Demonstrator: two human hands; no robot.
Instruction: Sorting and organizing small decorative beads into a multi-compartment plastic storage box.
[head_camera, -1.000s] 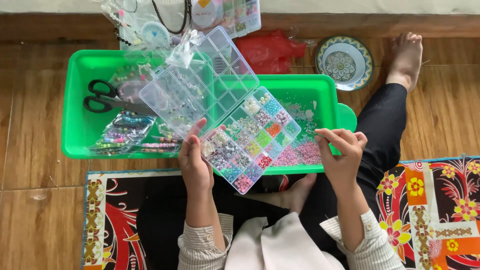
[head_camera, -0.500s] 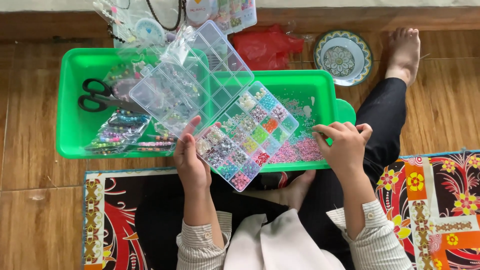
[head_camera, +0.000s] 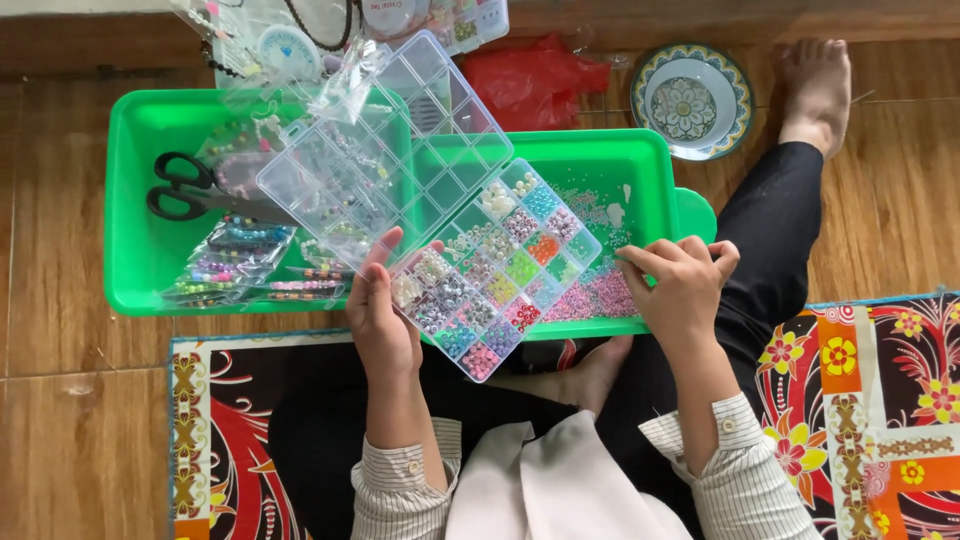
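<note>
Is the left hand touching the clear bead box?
Touching: in the head view the left hand grips the near edge of the clear bead box, fingers on it.

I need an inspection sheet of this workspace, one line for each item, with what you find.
Surface: wooden floor with a patterned mat.
Job's things: clear plastic compartment box of coloured beads, lid open, tilted over the green plastic tray; loose pink beads in the tray.
Clutter: black-handled scissors, clear bead packets, red plastic bag, patterned round plate.
Grippers: left hand holds the box edge; right hand, fingers bent, at the loose beads.
Cables: nothing seen.
Surroundings: the person's bare foot.
</note>
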